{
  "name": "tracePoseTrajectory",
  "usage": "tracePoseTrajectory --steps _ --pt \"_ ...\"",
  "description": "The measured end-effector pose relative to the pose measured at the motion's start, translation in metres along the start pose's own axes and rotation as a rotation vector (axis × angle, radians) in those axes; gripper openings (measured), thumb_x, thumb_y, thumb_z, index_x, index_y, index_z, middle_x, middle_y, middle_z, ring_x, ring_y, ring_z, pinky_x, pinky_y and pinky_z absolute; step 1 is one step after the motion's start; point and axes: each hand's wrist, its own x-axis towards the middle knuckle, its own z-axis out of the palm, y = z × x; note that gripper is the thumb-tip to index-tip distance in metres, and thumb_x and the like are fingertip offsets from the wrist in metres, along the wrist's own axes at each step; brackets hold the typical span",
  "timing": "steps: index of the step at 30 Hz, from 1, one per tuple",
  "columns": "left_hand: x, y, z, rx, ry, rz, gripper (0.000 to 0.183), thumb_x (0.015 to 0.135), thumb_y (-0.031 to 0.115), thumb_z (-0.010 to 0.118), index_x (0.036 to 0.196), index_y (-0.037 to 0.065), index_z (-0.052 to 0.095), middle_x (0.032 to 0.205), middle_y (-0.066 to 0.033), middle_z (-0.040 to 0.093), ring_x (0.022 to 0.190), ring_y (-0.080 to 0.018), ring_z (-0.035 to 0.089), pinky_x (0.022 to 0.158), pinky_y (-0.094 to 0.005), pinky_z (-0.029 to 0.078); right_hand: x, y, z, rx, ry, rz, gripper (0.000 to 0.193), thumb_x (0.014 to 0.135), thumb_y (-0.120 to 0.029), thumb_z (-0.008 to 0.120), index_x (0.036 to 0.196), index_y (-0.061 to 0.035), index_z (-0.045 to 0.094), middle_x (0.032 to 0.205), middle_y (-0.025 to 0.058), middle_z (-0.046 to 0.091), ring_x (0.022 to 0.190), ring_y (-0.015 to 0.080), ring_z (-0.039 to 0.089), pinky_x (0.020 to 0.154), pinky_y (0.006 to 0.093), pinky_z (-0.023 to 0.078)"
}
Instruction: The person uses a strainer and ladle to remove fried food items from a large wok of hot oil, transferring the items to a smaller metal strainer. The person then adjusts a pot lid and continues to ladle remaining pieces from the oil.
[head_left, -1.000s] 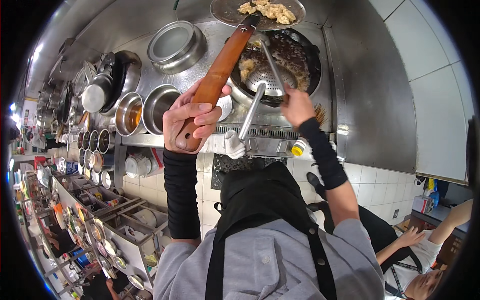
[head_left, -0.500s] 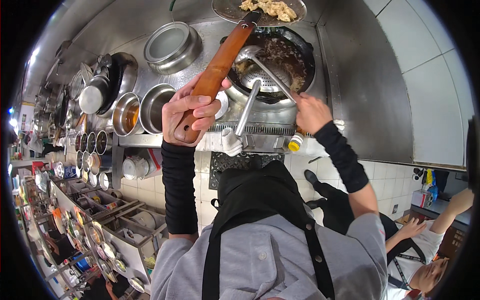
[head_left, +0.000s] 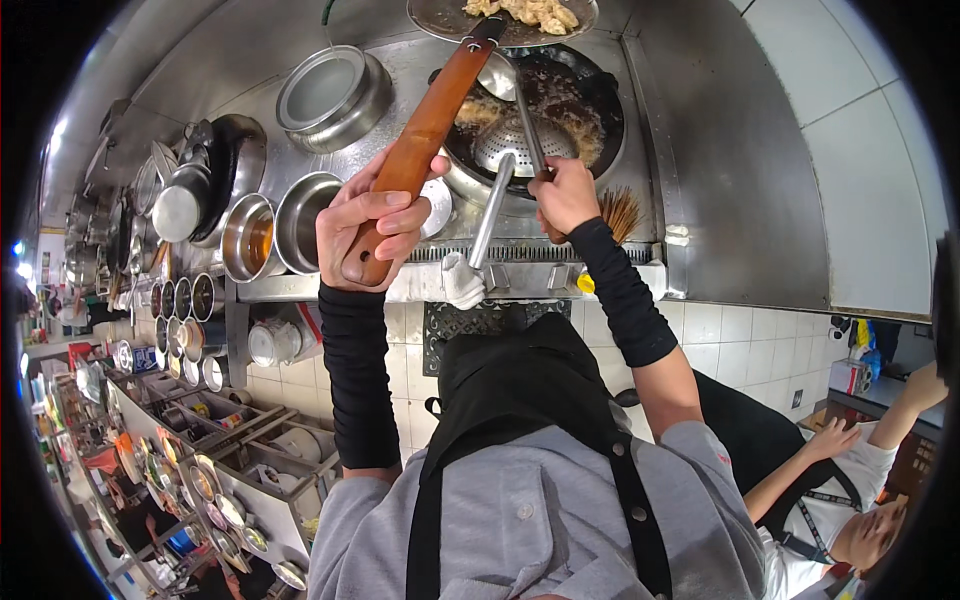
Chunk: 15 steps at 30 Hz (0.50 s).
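My left hand (head_left: pixel 375 225) is closed round the brown wooden handle of a round metal skimmer (head_left: pixel 437 14). Pale cooked pieces (head_left: pixel 530 12) lie on the skimmer, which is above the wok's far edge and partly cut off by the picture. My right hand (head_left: pixel 562 195) grips the handle of a ladle (head_left: pixel 497 76), its bowl over the far left part of the wok. Dark, bubbling liquid fills the black wok (head_left: pixel 612 120). A perforated scoop (head_left: pixel 497 142) sits in it, its metal handle leaning over the near rim toward a white cloth wrap (head_left: pixel 463 280).
A bristle brush (head_left: pixel 622 212) stands right of my right hand, near a yellow-capped bottle (head_left: pixel 586 283). Metal pots (head_left: pixel 308 225) and a lidded pot (head_left: pixel 335 95) stand to the left. A steel wall (head_left: pixel 730 160) bounds the right side. A co-worker (head_left: pixel 840 480) is at the lower right.
My right hand has moved left, and the ladle's bowl has shifted farther away, its handle now more upright. The skimmer has drifted slightly left and away. The brush has come into sight.
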Motion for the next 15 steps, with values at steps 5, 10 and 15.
tracePoseTrajectory --steps 5,10,15 --pt "-0.006 -0.001 -0.007 -0.032 0.001 -0.005 0.064 0.083 -0.013 0.046 0.144 -0.014 0.026 0.121 -0.0279 0.048 0.058 -0.0085 0.043 0.039 -0.0200 0.042 0.014 0.006 0.008 -0.033 -0.065 -0.007 0.015 0.079 -0.004 0.061 0.086 0.0095 0.061 0.051 0.0121 0.058 0.041 0.0218 0.060 0.040 0.0385 0.047" --pt "-0.015 -0.002 -0.010 -0.051 0.024 0.009 0.063 0.083 -0.013 0.046 0.144 -0.013 0.027 0.122 -0.0286 0.048 0.059 -0.0087 0.043 0.039 -0.0205 0.043 0.033 0.018 0.014 0.178 -0.131 0.163 0.015 0.081 -0.003 0.061 0.084 0.0109 0.059 0.061 0.0150 0.059 0.045 0.0237 0.059 0.040 0.0364 0.046" --pt "-0.017 0.001 -0.016 -0.055 0.031 0.003 0.061 0.085 -0.012 0.047 0.143 -0.013 0.028 0.123 -0.0281 0.048 0.059 -0.0090 0.044 0.041 -0.0207 0.043 0.057 0.006 0.021 0.870 -0.199 0.396 0.008 0.084 0.001 0.056 0.078 0.0056 0.058 0.068 0.0171 0.061 0.053 0.0251 0.060 0.048 0.0364 0.051"
